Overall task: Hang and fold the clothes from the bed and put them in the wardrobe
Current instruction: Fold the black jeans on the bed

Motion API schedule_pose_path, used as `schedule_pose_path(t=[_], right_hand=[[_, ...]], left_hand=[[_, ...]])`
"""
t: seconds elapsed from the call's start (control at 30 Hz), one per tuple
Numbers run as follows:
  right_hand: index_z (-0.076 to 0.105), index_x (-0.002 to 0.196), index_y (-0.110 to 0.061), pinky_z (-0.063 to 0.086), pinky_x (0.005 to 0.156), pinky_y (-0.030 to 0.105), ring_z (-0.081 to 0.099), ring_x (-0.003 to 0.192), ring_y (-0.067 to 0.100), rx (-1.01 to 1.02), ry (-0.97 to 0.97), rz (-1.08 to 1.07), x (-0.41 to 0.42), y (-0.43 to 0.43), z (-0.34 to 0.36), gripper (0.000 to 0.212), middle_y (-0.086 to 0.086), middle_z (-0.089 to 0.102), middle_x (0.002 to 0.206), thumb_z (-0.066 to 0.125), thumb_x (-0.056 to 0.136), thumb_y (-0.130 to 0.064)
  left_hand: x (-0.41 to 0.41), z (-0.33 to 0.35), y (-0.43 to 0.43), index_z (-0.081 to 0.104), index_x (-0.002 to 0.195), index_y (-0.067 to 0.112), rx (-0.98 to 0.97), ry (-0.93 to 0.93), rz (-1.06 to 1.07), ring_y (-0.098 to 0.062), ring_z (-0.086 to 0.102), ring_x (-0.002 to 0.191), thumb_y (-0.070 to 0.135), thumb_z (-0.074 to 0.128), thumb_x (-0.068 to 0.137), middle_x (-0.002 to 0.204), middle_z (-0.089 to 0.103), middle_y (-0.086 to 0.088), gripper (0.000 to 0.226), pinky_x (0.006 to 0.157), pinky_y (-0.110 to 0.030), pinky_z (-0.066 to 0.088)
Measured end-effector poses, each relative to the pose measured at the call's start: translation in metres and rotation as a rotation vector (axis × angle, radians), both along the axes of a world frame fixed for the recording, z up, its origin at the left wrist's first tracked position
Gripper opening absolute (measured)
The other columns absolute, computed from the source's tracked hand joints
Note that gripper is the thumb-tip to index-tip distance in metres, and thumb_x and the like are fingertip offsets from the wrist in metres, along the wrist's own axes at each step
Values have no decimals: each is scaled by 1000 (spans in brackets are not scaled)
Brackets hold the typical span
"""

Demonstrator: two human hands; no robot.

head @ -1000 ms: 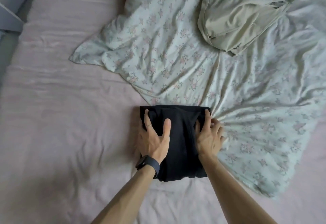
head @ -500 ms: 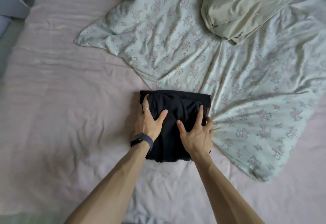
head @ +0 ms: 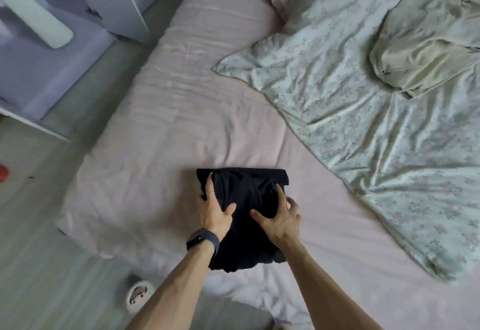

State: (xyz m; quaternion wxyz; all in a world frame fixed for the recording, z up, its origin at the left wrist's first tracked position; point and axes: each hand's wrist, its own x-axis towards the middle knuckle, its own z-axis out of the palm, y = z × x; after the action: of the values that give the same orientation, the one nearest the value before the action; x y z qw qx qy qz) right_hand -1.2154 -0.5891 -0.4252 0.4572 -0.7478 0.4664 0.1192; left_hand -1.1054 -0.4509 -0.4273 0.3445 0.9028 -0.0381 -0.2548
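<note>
Folded black garment [head: 248, 241] on bed [head: 155, 127] is gripped at both edges by left hand [head: 216, 211] and right hand [head: 281, 219]; thumbs splayed on top.

A bed [head: 155, 127] under a creased pale pink sheet [head: 124, 186], viewed from its near edge. Across the right half, from the far end down toward the near right corner, a rumpled floral duvet [head: 350, 111], one corner pointing left toward the bed's middle. On the duvet by the far right edge, a bunched cream garment [head: 420, 51]. Directly on the sheet, close to the near edge and just left of the duvet, a folded black garment [head: 246, 194], not touching the duvet. Left of the bed, grey-green floor [head: 33, 238], with a red object [head: 3, 173] only partly in view and a pale round object [head: 139, 299] beside the near left corner.
</note>
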Motion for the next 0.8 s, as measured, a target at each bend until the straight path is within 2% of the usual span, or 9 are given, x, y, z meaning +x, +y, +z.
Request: schedule_pose_path(t=[0.1, 0.23, 0.27, 0.37, 0.47, 0.53, 0.6, 0.7, 0.8], right_hand=[[12, 152, -49, 49, 102, 44, 54, 125, 32, 67, -46, 8, 44, 72, 2, 96, 7, 30, 149, 75, 79, -52], [18, 154, -43, 49, 93, 35, 59, 116, 31, -12, -98, 26, 121, 173, 22, 85, 7, 34, 145, 70, 86, -42], [18, 154, -42, 50, 91, 35, 59, 117, 30, -72, -110, 45, 151, 202, 32, 84, 7, 35, 145, 68, 87, -42], [20, 157, -35, 52, 90, 38, 58, 118, 31, -175, -190, 99, 231, 279, 80, 82, 10, 37, 143, 67, 90, -39], [20, 157, -34, 54, 87, 39, 61, 112, 33, -262, -306, 152, 325, 333, 144, 81, 10, 36, 143, 66, 91, -39], [18, 158, -34, 55, 87, 42, 61, 111, 34, -300, -383, 164, 381, 353, 189, 80, 11, 35, 144, 64, 92, -39], [17, 158, -34, 55, 89, 43, 59, 114, 36, -335, -498, 171, 434, 361, 231, 81, 12, 34, 144, 64, 93, -40], [14, 157, -37, 55, 90, 46, 54, 121, 38, -406, -602, 162, 506, 355, 292, 80, 12, 31, 147, 62, 93, -42], [12, 156, -39, 57, 89, 48, 53, 123, 35, -503, -708, 182, 575, 335, 354, 80, 10, 28, 149, 61, 94, -44]], left_hand=[[39, 5, 72, -1, 149, 56, -19, 25, 33, -37, 58, 114, 21, 73, 90, 139, 45, -19, 101, 82, -33, 43], [118, 32, 167, 2, 155, 47, -30, -30, -31, -41, 54, 119, 18, 73, 90, 143, 43, -21, 100, 91, -39, 48], [145, 43, 197, 0, 155, 48, -33, -55, -28, -41, 55, 115, 19, 72, 90, 140, 41, -22, 101, 92, -42, 49], [220, 93, 274, -8, 152, 52, 9, -142, -19, -31, 57, 93, 28, 73, 89, 130, 41, -16, 104, 77, -39, 50], [309, 159, 328, -1, 155, 46, -86, -225, 57, -36, 56, 105, 21, 77, 86, 123, 41, -14, 107, 89, -40, 48], [364, 210, 349, -5, 154, 47, -66, -310, 83, -25, 57, 84, 26, 78, 85, 115, 38, -6, 110, 70, -30, 45], [416, 264, 357, -12, 150, 53, -39, -405, 66, -14, 46, 64, 34, 77, 85, 110, 36, -4, 112, 58, -27, 37], [486, 335, 356, -15, 148, 55, -10, -499, 65, -24, 46, 68, 41, 74, 86, 112, 40, -8, 109, 64, -33, 40], [549, 396, 341, -12, 150, 51, -72, -583, 96, -34, 57, 80, 41, 73, 87, 123, 44, -14, 106, 68, -36, 41]])
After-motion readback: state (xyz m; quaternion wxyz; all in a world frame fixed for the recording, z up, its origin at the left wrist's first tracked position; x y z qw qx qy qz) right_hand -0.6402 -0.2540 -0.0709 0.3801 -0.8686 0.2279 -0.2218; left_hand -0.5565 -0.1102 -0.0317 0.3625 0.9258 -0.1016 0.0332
